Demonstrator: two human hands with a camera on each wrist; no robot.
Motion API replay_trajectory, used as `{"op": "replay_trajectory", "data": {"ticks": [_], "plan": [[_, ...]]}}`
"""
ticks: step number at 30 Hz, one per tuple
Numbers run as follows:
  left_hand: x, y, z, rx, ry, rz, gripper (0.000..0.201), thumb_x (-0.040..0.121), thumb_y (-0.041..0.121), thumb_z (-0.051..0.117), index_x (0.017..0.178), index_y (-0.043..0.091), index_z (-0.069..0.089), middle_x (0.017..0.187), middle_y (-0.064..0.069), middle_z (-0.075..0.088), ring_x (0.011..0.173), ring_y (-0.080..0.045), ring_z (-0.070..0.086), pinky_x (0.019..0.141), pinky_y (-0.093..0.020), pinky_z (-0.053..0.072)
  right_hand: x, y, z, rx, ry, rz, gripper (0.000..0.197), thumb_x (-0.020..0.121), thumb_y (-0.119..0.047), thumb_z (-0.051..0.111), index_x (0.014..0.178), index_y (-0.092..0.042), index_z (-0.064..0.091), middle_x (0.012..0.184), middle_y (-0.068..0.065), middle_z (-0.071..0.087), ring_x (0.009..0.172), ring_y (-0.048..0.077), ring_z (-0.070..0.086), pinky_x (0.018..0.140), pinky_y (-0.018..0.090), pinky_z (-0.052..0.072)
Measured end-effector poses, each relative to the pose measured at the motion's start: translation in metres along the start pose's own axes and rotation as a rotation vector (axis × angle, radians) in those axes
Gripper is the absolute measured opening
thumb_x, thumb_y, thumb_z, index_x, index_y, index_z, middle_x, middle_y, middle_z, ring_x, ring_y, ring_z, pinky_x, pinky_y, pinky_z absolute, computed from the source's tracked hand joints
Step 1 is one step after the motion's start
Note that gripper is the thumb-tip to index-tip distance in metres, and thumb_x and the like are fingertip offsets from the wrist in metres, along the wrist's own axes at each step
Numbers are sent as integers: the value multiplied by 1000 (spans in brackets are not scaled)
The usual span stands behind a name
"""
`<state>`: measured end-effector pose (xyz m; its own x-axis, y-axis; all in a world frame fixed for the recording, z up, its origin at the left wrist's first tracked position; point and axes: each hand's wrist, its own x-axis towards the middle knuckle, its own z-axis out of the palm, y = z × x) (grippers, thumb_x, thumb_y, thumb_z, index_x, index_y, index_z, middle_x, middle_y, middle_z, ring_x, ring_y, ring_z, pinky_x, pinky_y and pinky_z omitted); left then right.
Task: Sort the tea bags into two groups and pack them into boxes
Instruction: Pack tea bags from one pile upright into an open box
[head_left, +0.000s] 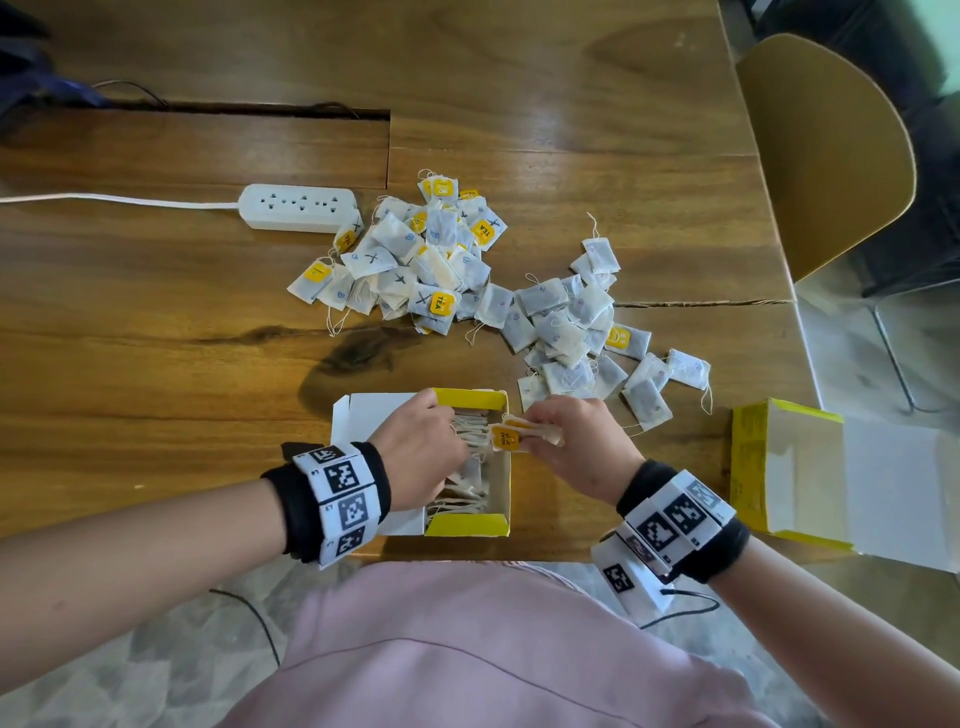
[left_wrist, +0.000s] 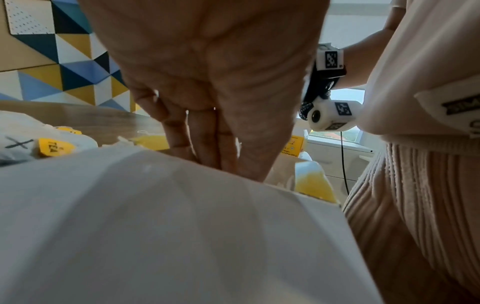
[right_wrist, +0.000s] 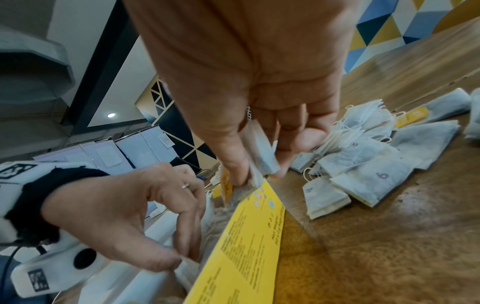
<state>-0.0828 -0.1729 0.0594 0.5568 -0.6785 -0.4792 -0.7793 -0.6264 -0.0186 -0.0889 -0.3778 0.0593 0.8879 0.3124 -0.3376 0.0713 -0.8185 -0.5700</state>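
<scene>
Box (head_left: 470, 525) is partly filled; bags (head_left: 527, 434) are pinched by right hand (head_left: 582, 447), left hand (head_left: 421, 457) fingers curled on packed bags inside. Two piles (head_left: 415, 260) beyond box remain unpacked.

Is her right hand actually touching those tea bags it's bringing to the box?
Touching. The right wrist view shows the right hand pinching a small stack of tea bags between thumb and fingers, above the yellow box edge.

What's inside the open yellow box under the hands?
The yellow box holds tea bags standing on edge in a row. The left hand reaches in and covers part of the row; the box floor is hidden.
</scene>
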Motion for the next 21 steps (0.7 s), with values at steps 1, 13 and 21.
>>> {"op": "replay_trajectory", "data": {"ticks": [1, 13, 21], "plan": [[1, 0, -2, 31, -20, 16, 20, 94, 22, 47, 95, 23, 67, 84, 4, 64, 85, -18, 49, 83, -34, 30, 0, 0, 0, 0, 0, 2, 12, 86, -22, 68, 97, -19, 69, 94, 0, 66, 86, 21, 58, 77, 40, 50], [7, 19, 11, -290, -203, -11, 29, 98, 21, 45, 119, 6, 57, 113, -10, 62, 93, -24, 64, 71, -29, 49, 1, -6, 1, 1, 5, 10, 13, 87, -20, 67, 99, -18, 69, 92, 2, 67, 86, 22, 57, 75, 39, 50], [6, 23, 13, -281, -133, -84, 35, 92, -2, 52, 125, 5, 43, 116, -12, 60, 97, -26, 62, 68, -29, 41, 2, -8, -1, -15, -6, 26, 14, 88, -20, 66, 101, -17, 69, 96, 2, 67, 89, 23, 58, 77, 40, 51]]}}
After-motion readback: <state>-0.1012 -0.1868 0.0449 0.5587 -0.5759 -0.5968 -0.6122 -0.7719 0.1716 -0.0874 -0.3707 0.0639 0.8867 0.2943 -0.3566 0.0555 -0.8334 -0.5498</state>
